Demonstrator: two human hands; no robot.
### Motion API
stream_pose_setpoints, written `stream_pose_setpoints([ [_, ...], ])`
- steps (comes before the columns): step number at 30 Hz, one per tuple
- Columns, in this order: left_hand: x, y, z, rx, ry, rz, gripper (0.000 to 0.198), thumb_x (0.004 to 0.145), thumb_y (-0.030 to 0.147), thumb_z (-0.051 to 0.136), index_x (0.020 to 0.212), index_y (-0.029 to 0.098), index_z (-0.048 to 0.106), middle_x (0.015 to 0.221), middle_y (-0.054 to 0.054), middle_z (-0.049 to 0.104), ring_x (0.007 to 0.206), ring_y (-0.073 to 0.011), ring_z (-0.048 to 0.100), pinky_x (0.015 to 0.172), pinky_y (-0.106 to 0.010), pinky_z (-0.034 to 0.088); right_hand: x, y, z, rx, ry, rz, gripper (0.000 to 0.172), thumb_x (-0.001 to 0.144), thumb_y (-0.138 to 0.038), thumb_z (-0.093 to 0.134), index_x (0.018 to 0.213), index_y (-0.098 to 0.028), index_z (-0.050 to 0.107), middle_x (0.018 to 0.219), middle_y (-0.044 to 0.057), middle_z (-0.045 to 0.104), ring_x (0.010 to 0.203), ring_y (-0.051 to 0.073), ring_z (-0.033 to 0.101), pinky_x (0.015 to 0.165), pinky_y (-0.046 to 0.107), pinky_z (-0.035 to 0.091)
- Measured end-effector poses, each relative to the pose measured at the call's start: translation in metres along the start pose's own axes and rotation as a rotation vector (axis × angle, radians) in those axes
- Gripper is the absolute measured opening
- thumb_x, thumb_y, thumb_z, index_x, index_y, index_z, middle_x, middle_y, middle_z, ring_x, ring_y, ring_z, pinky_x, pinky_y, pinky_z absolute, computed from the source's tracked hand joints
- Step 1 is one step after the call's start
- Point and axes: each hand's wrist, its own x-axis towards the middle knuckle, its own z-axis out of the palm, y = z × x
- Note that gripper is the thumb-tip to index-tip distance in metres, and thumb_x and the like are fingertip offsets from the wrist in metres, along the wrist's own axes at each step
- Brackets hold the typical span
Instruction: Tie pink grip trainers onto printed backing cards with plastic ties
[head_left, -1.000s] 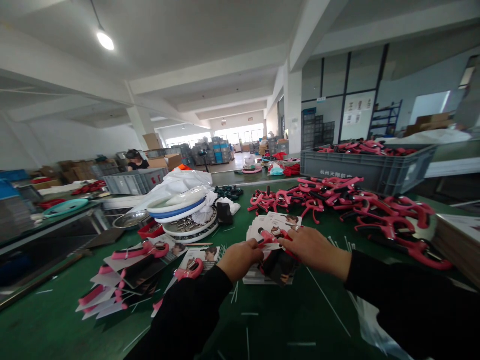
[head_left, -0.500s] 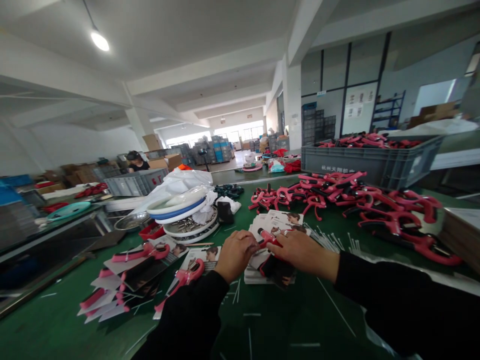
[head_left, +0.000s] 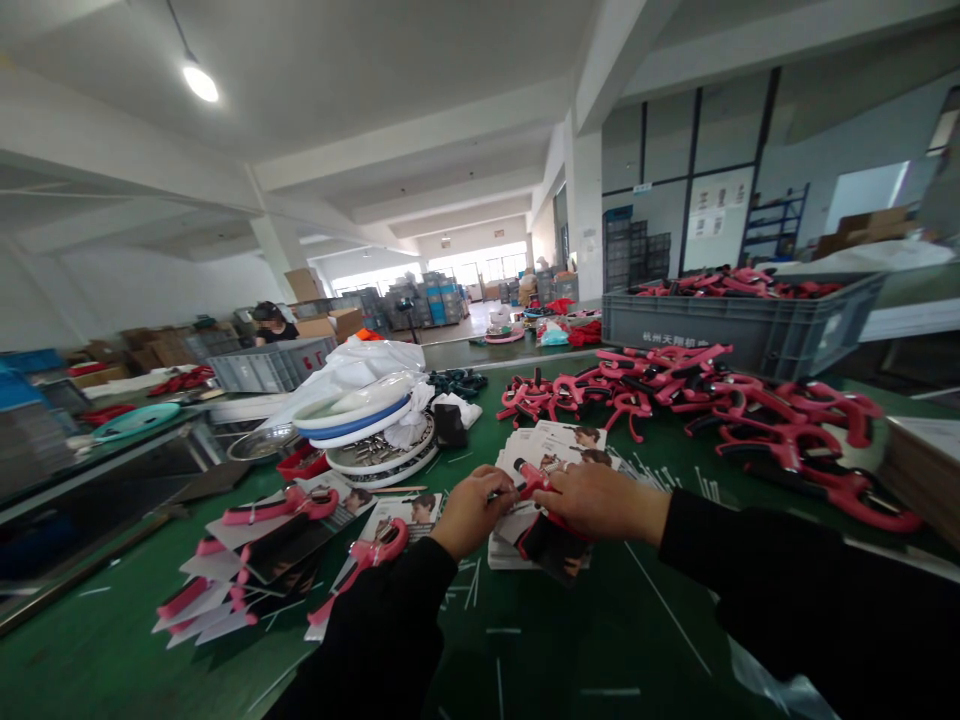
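Observation:
My right hand (head_left: pixel 589 498) is closed over a pink-and-black handled tool (head_left: pixel 531 478) and presses it onto the stack of printed cards (head_left: pixel 512 556). Just left of the tool's rounded pink end, the fingers of my left hand (head_left: pixel 476 508) are pinched together; what they hold is too small to make out. A dark card (head_left: pixel 555 548) sticks out under the tool toward me. To the left, similar tools on cards lie in an overlapping pile (head_left: pixel 281 540), and one more carded tool (head_left: pixel 367 556) lies close to my left sleeve.
Loose pink tools (head_left: pixel 675 390) are heaped at the back right, before a grey crate (head_left: pixel 720 325) full of more. Thin white strips (head_left: pixel 667 480) lie right of the cards. Stacked rings and a tray of metal parts (head_left: pixel 382 455) stand left. Another person (head_left: pixel 274 322) is far left.
My right hand has shifted slightly and its fingers are more curled around the tool. My left fingers have drawn into a tighter pinch at the tool's left side.

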Motion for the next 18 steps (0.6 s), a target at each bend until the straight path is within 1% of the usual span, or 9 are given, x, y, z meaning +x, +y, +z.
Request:
stream_pose_setpoints([
  [3,0.000,-0.005,0.001,-0.041,0.023,-0.018,0.012,0.078,0.017,0.056,0.067,0.017,0.062,0.084,-0.005,0.061,0.086,-0.0148,0.057,0.079,-0.024,0.044,0.004,0.001,-0.004,0.000,0.001,-0.015,0.023,0.084,-0.019,0.046,0.102,-0.017,0.060,0.085,0.010,0.064,0.073,0.020,0.061,0.057,0.027,0.038],
  [6,0.000,-0.010,0.003,-0.085,0.037,-0.029,0.013,0.078,0.018,0.056,0.066,0.017,0.062,0.083,-0.005,0.060,0.084,-0.0155,0.057,0.078,-0.026,0.044,0.006,0.002,-0.006,-0.001,-0.002,-0.032,0.022,0.084,-0.020,0.046,0.100,-0.017,0.060,0.086,0.010,0.064,0.073,0.021,0.061,0.058,0.028,0.038],
  [12,-0.002,-0.016,0.005,-0.155,0.066,-0.054,0.013,0.077,0.019,0.055,0.065,0.016,0.061,0.083,-0.005,0.060,0.082,-0.0160,0.056,0.076,-0.027,0.045,0.007,0.003,-0.002,0.005,-0.022,-0.069,0.024,0.085,-0.016,0.042,0.101,-0.015,0.059,0.088,0.012,0.064,0.070,0.020,0.061,0.055,0.027,0.036],
  [15,-0.003,-0.017,0.005,-0.181,0.075,-0.065,0.013,0.076,0.019,0.055,0.064,0.017,0.060,0.081,-0.005,0.060,0.082,-0.0160,0.056,0.077,-0.027,0.044,0.005,0.004,0.002,0.019,-0.026,-0.079,0.025,0.085,-0.019,0.043,0.105,-0.017,0.058,0.085,0.010,0.065,0.069,0.020,0.060,0.054,0.027,0.036],
  [18,-0.004,-0.018,0.006,-0.213,0.077,-0.074,0.015,0.076,0.021,0.055,0.062,0.018,0.060,0.078,-0.003,0.060,0.080,-0.0156,0.056,0.076,-0.027,0.044,0.004,0.005,0.004,0.033,-0.020,-0.051,0.028,0.086,-0.021,0.042,0.107,-0.018,0.058,0.085,0.010,0.065,0.070,0.020,0.061,0.054,0.027,0.036],
])
